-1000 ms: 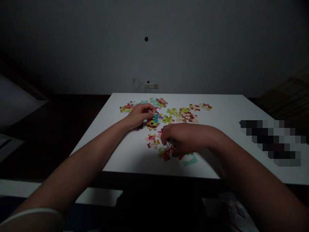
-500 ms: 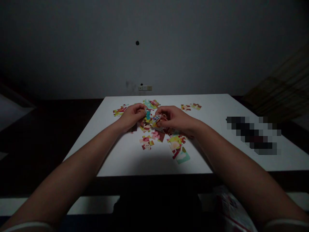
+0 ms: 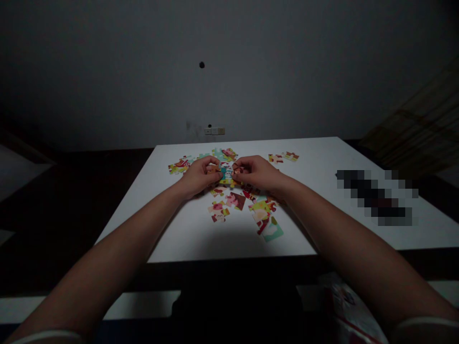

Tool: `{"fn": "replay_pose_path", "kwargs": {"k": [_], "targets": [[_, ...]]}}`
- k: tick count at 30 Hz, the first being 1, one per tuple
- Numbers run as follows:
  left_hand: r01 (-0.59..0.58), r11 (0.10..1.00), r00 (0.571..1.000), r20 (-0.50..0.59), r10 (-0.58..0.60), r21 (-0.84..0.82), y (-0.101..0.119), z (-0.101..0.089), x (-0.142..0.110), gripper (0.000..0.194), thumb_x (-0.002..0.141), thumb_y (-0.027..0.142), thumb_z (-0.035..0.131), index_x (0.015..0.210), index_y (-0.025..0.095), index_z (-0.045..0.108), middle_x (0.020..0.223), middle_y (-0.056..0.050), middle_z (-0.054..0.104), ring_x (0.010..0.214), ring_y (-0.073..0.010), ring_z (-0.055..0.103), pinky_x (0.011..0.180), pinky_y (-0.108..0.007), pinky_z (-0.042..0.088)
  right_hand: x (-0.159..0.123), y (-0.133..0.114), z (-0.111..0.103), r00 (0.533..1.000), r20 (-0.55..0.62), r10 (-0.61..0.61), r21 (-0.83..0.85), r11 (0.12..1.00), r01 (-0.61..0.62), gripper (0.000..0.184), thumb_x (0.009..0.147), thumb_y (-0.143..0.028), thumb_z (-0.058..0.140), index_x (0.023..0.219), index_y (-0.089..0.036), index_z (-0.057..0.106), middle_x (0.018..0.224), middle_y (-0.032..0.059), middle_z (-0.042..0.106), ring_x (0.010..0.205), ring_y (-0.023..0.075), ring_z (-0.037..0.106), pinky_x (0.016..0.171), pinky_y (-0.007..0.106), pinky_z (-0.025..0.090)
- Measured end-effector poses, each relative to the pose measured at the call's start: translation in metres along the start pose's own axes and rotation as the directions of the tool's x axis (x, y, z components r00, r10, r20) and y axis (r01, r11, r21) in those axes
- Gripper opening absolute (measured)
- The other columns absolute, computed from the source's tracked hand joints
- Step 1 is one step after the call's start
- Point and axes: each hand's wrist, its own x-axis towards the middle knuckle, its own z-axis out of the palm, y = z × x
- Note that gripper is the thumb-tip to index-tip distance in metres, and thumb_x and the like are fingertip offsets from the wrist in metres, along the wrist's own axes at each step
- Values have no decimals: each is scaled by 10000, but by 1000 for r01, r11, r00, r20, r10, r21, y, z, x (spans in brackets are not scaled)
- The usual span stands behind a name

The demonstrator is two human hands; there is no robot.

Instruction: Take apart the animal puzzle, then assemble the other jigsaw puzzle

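Right hand [image 3: 261, 173] has come in opposite left hand [image 3: 196, 177], and their fingertips now nearly meet over joined-looking puzzle pieces [image 3: 226, 176], teal and yellow; each hand is pinching an edge of these, which brings both grips to bear on one small cluster; whether its tabs are fully locked cannot be told.

Around and below the hands, more pieces lie on the white table [image 3: 172, 239]: a pink-and-brown piece [image 3: 235, 200] just nearer the person, a yellow section [image 3: 263, 209] to its right, a teal corner piece [image 3: 274, 231] at the near end; a red-and-green group [image 3: 179, 165] lies to the left, and two brownish pieces [image 3: 291, 156] sit apart toward the far right.

A blurred-out dark object [image 3: 380, 196] rests on the right side; beyond stands a dim grey wall [image 3: 287, 71] with a socket strip [image 3: 214, 131] and a dark round spot [image 3: 202, 65]; the room is poorly lit.
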Motion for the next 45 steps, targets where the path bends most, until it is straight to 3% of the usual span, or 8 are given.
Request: {"fn": "replay_pose_path", "kwargs": {"k": [8,17,24,28,32,36,42,45], "targets": [[-12,1000,998,-61,13,20,-2,5,-1,325,667,266,778,900,203,561,680,31,570,559,-95,523,506,-214,404,3,7,2,1000,-19,-23,-97,995,21,162,754,-306,633,882,-208,638,701,15,586,601,139,485,532,277,366],[-38,998,994,-99,43,55,-6,7,1,402,675,330,780,997,191,583,766,8,604,602,-89,543,553,-215,446,3,5,5,993,-35,-111,-260,961,99,151,803,-332,602,901,-225,645,737,19,597,664,158,516,590,292,405],[-85,972,992,-68,102,219,-2,4,0,346,699,325,765,969,166,620,703,14,578,570,-92,488,504,-216,378,4,2,9,996,-53,-66,-54,997,63,261,765,-345,662,995,-225,634,821,41,644,748,186,584,650,316,466],[-68,990,982,-168,88,121,2,2,0,350,694,322,779,945,147,607,770,-14,624,605,-98,533,561,-234,425,5,-2,10,994,-81,-70,40,997,73,223,780,-358,652,963,-232,635,881,49,657,808,191,604,696,324,485],[-74,997,972,-223,77,22,3,2,0,370,661,315,809,913,148,595,790,-16,636,612,-97,552,597,-251,458,4,-1,10,994,-41,-98,-51,994,96,155,784,-346,649,898,-240,645,861,35,654,793,190,600,678,323,480],[-33,998,981,-187,43,57,0,1,1,350,676,322,799,889,156,576,755,-4,614,565,-83,532,545,-235,440,4,2,9,990,-67,-126,-172,979,112,157,800,-368,635,878,-234,658,856,41,656,792,199,589,696,340,475],[-53,998,995,-88,57,44,-1,-2,2,344,675,266,789,923,149,580,946,-62,655,786,-142,626,679,-269,509,3,-1,8,988,-99,-115,-91,990,106,187,778,-383,659,896,-239,656,858,47,657,767,193,592,673,341,478],[-59,998,998,-33,59,19,0,-2,1,330,679,230,781,936,138,594,942,-69,657,823,-151,630,731,-286,517,2,-3,10,993,-75,-85,-41,996,82,185,774,-379,667,894,-240,650,836,46,661,752,185,598,658,333,477]]}}
